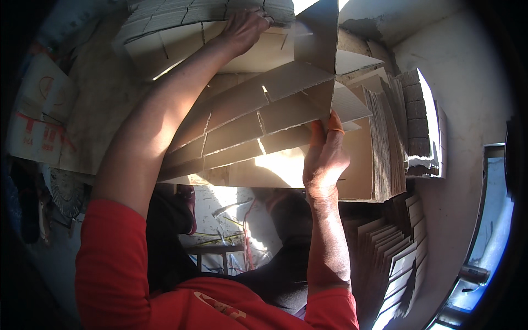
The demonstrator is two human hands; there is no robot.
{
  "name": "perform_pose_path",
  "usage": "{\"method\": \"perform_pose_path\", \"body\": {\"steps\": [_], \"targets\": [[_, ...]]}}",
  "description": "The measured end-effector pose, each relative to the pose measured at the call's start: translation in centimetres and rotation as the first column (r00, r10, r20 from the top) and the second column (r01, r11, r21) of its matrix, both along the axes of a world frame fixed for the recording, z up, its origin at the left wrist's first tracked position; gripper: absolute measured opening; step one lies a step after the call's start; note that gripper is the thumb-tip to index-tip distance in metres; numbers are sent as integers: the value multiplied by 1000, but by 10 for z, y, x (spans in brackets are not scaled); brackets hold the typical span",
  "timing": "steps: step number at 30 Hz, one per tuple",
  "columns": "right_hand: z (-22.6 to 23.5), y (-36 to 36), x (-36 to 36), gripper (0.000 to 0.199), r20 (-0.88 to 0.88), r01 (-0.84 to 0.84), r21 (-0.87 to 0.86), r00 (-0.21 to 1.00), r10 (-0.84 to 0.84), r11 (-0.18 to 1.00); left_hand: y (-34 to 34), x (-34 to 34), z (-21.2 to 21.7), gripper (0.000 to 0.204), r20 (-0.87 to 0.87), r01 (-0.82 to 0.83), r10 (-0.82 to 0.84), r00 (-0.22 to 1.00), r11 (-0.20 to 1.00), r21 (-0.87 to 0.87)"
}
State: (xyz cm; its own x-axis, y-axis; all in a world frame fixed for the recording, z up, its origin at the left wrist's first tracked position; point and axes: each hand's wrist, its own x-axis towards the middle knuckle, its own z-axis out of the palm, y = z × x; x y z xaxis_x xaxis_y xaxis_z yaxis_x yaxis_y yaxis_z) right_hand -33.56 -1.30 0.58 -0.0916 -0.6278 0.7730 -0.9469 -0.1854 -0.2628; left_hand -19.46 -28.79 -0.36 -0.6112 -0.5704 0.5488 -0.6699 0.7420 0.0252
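My right hand [326, 159] pinches a cardboard partition, with orange covers on its fingertips. Several long slotted strips [242, 118] fan out to the left of this hand and are fitted into an upright cross strip [324, 41]. Further away, my left hand [246, 32] is closed at the top edge of a slotted cardboard strip [184, 45], in front of a stack of similar strips [209, 12]. Its fingertips are partly hidden.
On the right stand piles of cardboard sheets [385, 143] and a bundled stack [418, 118]. More cardboard pieces [393, 247] lean below the table. A white box with red print [41, 118] is at the left. Below the table edge is a small stool [214, 250].
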Motion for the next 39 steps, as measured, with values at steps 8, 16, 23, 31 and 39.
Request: {"method": "perform_pose_path", "body": {"steps": [8, 16, 23, 31, 39], "targets": [[2, 2, -1, 30, -25, 6, 4, 1000, -6, 1000, 7, 5, -5, 17, 45, 76, -69, 997, 981, -178], [0, 2, -3, 32, -30, -20, 18, 999, 20, 1000, 14, 2, -2, 16, 18, 62, -63, 998, 997, 46], [-1, 2, -1, 31, 24, -38, 37, 999, 38, 999, 7, 13, -8, 23, 71, 187, -173, 982, 931, -315], [0, 2, 1, 34, 42, -39, 50, 998, 37, 998, 3, 11, -15, 23, 192, 70, -53, 980, 994, -85], [0, 5, 0, 35, -24, -8, 34, 1000, 9, 999, 15, 13, 1, 23, 103, 126, -151, 983, 969, 214]]}}
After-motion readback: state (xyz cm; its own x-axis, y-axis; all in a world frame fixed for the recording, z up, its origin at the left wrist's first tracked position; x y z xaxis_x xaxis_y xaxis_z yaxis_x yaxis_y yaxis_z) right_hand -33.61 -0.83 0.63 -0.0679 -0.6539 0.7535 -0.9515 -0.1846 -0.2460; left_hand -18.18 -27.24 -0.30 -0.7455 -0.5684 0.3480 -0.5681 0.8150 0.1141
